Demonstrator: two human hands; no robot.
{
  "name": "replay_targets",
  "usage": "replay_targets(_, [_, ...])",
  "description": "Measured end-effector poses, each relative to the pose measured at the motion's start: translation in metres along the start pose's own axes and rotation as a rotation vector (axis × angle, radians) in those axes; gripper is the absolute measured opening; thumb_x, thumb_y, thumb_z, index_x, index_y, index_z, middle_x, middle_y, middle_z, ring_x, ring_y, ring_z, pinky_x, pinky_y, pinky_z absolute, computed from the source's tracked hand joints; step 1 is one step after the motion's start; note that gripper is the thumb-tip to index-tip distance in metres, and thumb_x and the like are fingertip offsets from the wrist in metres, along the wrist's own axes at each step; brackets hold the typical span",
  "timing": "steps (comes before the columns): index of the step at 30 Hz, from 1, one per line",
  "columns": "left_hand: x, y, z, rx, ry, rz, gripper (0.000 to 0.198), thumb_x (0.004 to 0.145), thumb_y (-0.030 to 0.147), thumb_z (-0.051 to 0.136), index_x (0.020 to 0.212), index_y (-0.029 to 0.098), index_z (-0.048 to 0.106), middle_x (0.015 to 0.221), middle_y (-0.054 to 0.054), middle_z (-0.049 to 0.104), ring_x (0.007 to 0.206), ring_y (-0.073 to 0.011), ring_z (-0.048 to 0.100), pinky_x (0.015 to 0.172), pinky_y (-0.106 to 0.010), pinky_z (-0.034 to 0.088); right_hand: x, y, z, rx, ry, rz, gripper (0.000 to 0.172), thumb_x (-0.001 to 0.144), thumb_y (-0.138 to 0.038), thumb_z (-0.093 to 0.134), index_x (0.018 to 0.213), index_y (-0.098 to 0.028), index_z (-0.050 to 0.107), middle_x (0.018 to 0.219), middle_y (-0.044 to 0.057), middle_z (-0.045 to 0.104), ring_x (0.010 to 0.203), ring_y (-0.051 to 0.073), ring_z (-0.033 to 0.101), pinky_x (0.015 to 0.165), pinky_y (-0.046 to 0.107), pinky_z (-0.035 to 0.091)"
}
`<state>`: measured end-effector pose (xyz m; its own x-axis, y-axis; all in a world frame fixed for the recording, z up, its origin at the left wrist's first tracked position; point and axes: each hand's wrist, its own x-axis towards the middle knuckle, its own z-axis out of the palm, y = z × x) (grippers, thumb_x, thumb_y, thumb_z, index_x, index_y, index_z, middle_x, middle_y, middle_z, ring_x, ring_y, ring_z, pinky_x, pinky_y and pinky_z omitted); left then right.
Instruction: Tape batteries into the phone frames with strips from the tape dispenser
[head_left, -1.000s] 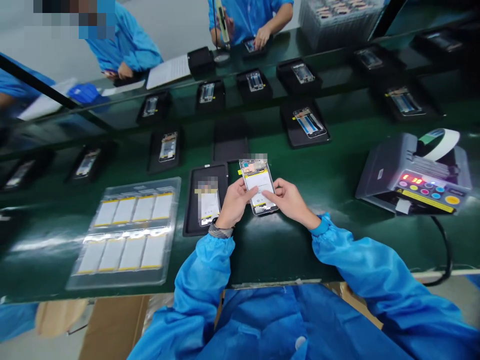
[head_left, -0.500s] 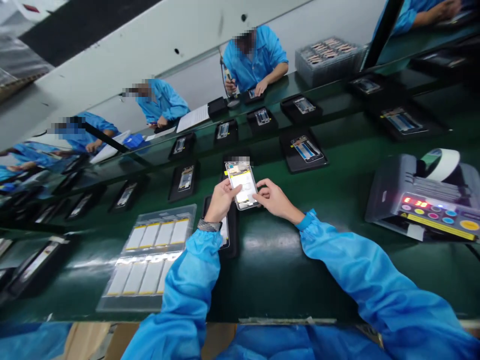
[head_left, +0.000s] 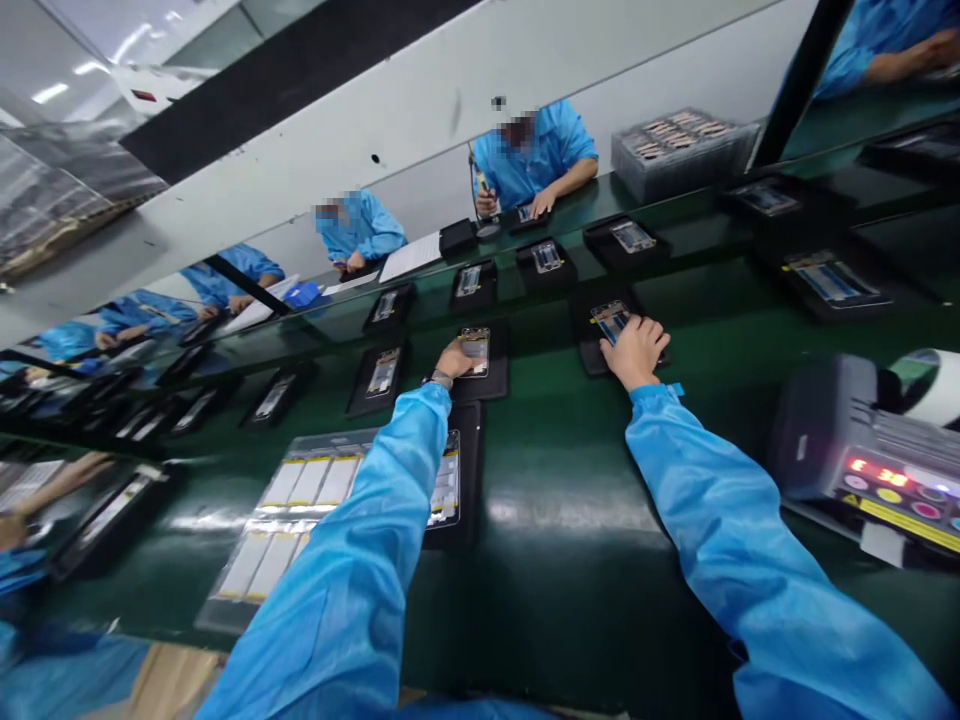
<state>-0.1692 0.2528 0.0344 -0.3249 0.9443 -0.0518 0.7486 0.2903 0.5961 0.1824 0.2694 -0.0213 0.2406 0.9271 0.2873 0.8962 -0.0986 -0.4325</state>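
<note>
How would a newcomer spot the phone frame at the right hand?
On the green bench, find the machine with red digits at the right. Left of it, farther back, a black tray holds the phone frame. Alone among neighbours, its blue strips lie partly under the right hand.

I am wearing bright blue sleeves (head_left: 360, 540), which are standing out against the deep green table (head_left: 555, 590). At my left grip (head_left: 454, 360), a phone body (head_left: 480, 350) is showing pale grey over a black tray (head_left: 498, 378). Under my right grip (head_left: 636, 350), an opened phone (head_left: 611, 318) is showing blue stripes and a yellow tab (head_left: 593, 321). White batteries (head_left: 336, 482) are bearing yellow edge bands. On the dark grey dispenser (head_left: 814, 420), red digits (head_left: 877, 472) are glowing above a yellow strip (head_left: 904, 522), and its tape roll (head_left: 930, 385) is showing white.
</note>
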Motion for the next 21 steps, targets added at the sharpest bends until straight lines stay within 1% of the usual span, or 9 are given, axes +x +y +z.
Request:
replay_targets(3, [-0.003,-0.007,-0.002,0.172,0.02,-0.002,0.066,0.062,0.041,0.094,0.111,0.008,0.065,0.127,-0.028,0.063,0.126,-0.0423,0.058,0.103,-0.041,0.045,0.001,0.002,0.005,0.002,-0.008,0.008,0.065,0.085,-0.032,0.068,0.137,-0.004,0.041,0.137,0.03,0.051,0.131,0.041,0.039,0.109,0.059,0.025])
replay_targets(6, [-0.013,-0.012,-0.002,0.277,0.072,0.003,0.082,0.065,0.061,0.089,0.119,0.006,0.062,0.138,-0.033,0.052,0.136,-0.0484,0.047,0.109,-0.044,0.039,0.001,0.001,0.001,0.015,-0.055,-0.02,0.068,0.086,-0.03,0.068,0.141,-0.002,0.039,0.139,0.03,0.053,0.137,0.043,0.036,0.11,0.06,0.023])
replay_targets(8, [-0.022,-0.017,-0.004,0.311,0.123,-0.009,0.086,0.071,0.065,0.083,0.128,0.005,0.058,0.141,-0.033,0.049,0.138,-0.0482,0.044,0.112,-0.045,0.035,0.001,0.001,-0.003,0.024,-0.084,-0.028,0.067,0.086,-0.031,0.07,0.139,-0.001,0.042,0.136,0.031,0.055,0.136,0.044,0.037,0.11,0.059,0.024])
replay_targets(10, [-0.033,-0.027,-0.014,0.328,0.18,-0.045,0.085,0.079,0.063,0.078,0.136,0.005,0.054,0.144,-0.032,0.048,0.137,-0.0451,0.045,0.112,-0.044,0.033,0.002,0.001,-0.004,0.033,-0.099,0.01,0.066,0.084,-0.031,0.075,0.137,-0.001,0.048,0.134,0.034,0.056,0.134,0.045,0.04,0.109,0.058,0.025])
replay_targets(12, [-0.046,-0.043,-0.034,0.34,0.238,-0.092,0.074,0.088,0.057,0.072,0.138,0.006,0.053,0.144,-0.029,0.05,0.137,-0.0391,0.047,0.112,-0.04,0.033,0.006,0.002,-0.003,0.037,-0.096,0.087,0.068,0.082,-0.027,0.08,0.137,0.0,0.051,0.133,0.039,0.054,0.134,0.046,0.041,0.108,0.056,0.024])
replay_targets(14, [-0.068,-0.065,-0.066,0.355,0.286,-0.15,0.057,0.095,0.05,0.065,0.133,0.009,0.058,0.142,-0.024,0.054,0.135,-0.0323,0.049,0.112,-0.035,0.034,0.012,0.002,0.001,0.06,-0.093,0.12,0.075,0.079,-0.022,0.084,0.141,0.003,0.049,0.135,0.045,0.05,0.139,0.047,0.037,0.108,0.057,0.022])
replay_targets(17, [-0.119,-0.1,-0.119,0.384,0.332,-0.281,0.033,0.102,0.036,0.056,0.119,0.01,0.067,0.132,-0.021,0.062,0.125,-0.0283,0.056,0.107,-0.037,0.04,0.017,-0.001,0.003,0.111,-0.107,0.104,0.092,0.075,-0.022,0.09,0.149,0.004,0.041,0.14,0.048,0.044,0.145,0.047,0.033,0.109,0.059,0.022])
replay_targets(19, [-0.158,-0.119,-0.15,0.407,0.352,-0.387,0.03,0.102,0.032,0.054,0.117,0.009,0.067,0.126,-0.02,0.064,0.118,-0.0283,0.06,0.102,-0.042,0.046,0.017,-0.006,-0.001,0.116,-0.117,0.094,0.1,0.074,-0.028,0.093,0.152,0.002,0.039,0.142,0.047,0.041,0.145,0.046,0.034,0.108,0.06,0.024])
replay_targets(21, [-0.192,-0.132,-0.174,0.414,0.33,-0.46,0.033,0.101,0.036,0.06,0.123,0.012,0.065,0.127,-0.015,0.064,0.114,-0.0262,0.063,0.098,-0.046,0.052,0.017,-0.012,-0.006,0.085,-0.139,0.094,0.106,0.071,-0.034,0.095,0.154,0.0,0.038,0.142,0.046,0.041,0.143,0.046,0.038,0.108,0.061,0.028])
